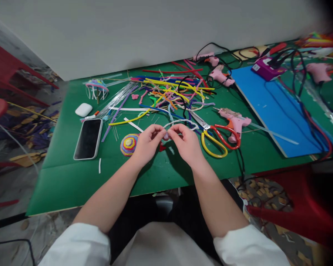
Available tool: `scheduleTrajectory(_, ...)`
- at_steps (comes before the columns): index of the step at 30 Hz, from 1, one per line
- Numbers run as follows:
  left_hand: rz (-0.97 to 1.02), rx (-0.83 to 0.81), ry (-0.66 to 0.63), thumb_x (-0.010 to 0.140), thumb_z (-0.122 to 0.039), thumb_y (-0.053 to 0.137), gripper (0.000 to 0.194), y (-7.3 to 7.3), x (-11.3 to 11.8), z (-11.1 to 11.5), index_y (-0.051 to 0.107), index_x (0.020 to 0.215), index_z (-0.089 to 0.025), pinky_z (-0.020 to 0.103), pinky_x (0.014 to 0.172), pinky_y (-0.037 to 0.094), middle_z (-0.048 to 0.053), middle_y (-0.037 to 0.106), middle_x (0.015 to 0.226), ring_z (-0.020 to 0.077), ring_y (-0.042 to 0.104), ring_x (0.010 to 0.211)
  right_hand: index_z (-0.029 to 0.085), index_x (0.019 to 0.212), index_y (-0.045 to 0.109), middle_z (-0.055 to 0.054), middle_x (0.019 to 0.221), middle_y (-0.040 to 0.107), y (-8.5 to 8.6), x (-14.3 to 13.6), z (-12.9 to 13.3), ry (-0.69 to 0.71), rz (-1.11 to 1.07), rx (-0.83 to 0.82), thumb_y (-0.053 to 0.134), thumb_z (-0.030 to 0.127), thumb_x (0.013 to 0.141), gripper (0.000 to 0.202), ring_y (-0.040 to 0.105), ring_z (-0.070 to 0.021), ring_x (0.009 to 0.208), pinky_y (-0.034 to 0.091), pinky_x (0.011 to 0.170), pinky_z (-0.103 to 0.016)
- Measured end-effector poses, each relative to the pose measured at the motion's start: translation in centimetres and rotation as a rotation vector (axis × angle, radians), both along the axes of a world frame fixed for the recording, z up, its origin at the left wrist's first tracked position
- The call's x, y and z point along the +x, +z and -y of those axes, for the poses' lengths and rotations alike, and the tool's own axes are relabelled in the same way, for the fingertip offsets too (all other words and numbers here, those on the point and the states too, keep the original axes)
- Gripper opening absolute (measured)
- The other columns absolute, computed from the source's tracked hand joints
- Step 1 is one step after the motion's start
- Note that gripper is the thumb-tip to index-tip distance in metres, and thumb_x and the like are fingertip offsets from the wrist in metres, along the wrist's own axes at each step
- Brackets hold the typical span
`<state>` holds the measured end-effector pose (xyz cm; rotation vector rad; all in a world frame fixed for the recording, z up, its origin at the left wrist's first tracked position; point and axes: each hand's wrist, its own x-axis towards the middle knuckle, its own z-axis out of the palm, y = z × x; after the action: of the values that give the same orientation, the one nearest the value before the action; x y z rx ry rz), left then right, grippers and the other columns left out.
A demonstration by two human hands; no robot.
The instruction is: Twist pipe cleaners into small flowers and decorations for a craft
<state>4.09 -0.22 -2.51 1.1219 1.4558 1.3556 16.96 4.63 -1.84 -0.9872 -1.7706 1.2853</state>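
My left hand (147,144) and my right hand (187,143) meet above the table, thumbs and forefingers pinched close together. A pale pipe cleaner (183,120) loops out beyond the fingertips, and both hands grip it; a small pale lilac piece shows between them, its shape mostly hidden. Just left of my left hand lies a coiled disc (129,144) in rainbow rings. Scissors (205,126) with one red and one yellow handle lie partly spread beside my right hand. Past my hands spreads a pile of coloured pipe cleaners (166,94).
A phone (88,139), a white earbud case (83,109) and an umbrella-like pipe-cleaner piece (97,87) are on the left. To the right are a pink glue gun (235,120), a blue board (262,111) and a purple power block (268,68) with trailing black cables.
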Motion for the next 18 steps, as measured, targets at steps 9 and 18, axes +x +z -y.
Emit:
scheduleTrajectory(9,-0.026,0.02,0.088,0.073,-0.033,0.065,0.019,-0.31,-0.41,-0.12,0.061,0.08,-0.016,0.026,0.064,0.051,0.0,0.065,0.069,0.0114,0.061,0.065,0.019,0.08,0.066,-0.001,0.077,0.067,-0.39,0.39,-0.54,-0.002,-0.043,-0.075,0.056,0.031,0.078,0.015,0.061,-0.0136,0.072,0.047,0.069,-0.027)
scheduleTrajectory(18,0.1,-0.021,0.022,0.066,-0.027,0.071,0.029,-0.1,-0.19,-0.08,0.066,0.092,-0.016,0.03,0.075,0.054,0.003,0.069,0.081,0.014,0.065,0.073,0.017,0.073,0.061,0.0,0.07,0.065,-0.37,0.38,-0.65,-0.04,0.012,-0.045,0.056,0.028,0.078,0.013,0.056,-0.011,0.062,0.043,0.059,-0.024)
